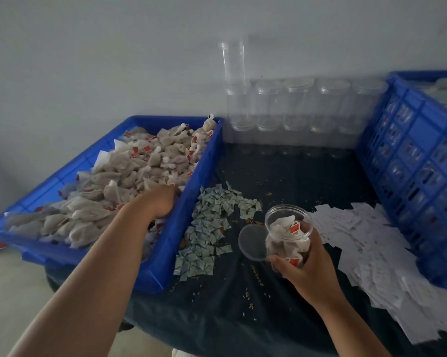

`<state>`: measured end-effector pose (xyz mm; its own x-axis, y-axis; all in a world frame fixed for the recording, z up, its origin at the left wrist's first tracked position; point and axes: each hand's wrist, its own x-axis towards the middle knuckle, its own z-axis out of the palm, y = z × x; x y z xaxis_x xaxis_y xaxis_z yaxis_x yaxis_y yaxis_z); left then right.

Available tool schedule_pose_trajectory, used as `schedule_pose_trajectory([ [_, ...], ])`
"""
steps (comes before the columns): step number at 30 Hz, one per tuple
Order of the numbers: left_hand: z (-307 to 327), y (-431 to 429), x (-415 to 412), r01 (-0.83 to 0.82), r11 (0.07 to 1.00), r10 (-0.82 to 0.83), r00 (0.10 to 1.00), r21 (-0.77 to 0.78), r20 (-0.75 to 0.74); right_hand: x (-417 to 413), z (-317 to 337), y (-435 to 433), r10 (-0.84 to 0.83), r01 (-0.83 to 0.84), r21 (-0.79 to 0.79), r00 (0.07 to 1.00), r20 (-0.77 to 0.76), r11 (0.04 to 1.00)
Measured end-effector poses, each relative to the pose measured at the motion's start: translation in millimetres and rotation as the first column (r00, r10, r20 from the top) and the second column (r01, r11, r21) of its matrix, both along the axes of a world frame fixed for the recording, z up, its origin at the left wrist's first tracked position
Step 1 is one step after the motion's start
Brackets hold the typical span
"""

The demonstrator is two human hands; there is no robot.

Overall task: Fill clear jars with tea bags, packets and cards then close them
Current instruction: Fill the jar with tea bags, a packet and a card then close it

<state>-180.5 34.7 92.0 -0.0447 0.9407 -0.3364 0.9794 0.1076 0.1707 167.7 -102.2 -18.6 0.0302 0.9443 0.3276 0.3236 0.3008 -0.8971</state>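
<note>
Your left arm (96, 253) is reaching forward and to the right, bare, with the wrist bending downward. Your left hand (163, 202) is facing palm down. Its fingers are buried out of sight, so their curl cannot be confirmed. Your right forearm (346, 318) is extending forward. Your right hand (307, 264) is gripping a clear round plastic jar (286, 240) from the side, thumb crossing the near wall, fingers wrapping the far side.

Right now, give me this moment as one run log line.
left hand: in tea bags, blue bin | right hand: holds open jar, part-filled | lid: off, on table beside jar
</note>
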Motion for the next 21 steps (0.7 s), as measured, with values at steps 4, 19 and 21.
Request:
schedule_pose_trajectory([
  [4,0,2,-1,-0.069,0.993,0.066,0.997,0.092,0.03,1,-2,1,0.006,-0.006,-0.012,1.0,-0.011,1.0],
  [19,84,-64,72,-0.193,0.846,-0.218,0.726,0.497,0.652,-1,3,-1,-0.016,0.016,-0.006,1.0,-0.013,1.0],
  [21,81,-74,105,-0.056,0.829,-0.35,0.726,0.557,0.593,0,3,-1,-0.018,0.018,0.0,1.0,-0.001,1.0],
])
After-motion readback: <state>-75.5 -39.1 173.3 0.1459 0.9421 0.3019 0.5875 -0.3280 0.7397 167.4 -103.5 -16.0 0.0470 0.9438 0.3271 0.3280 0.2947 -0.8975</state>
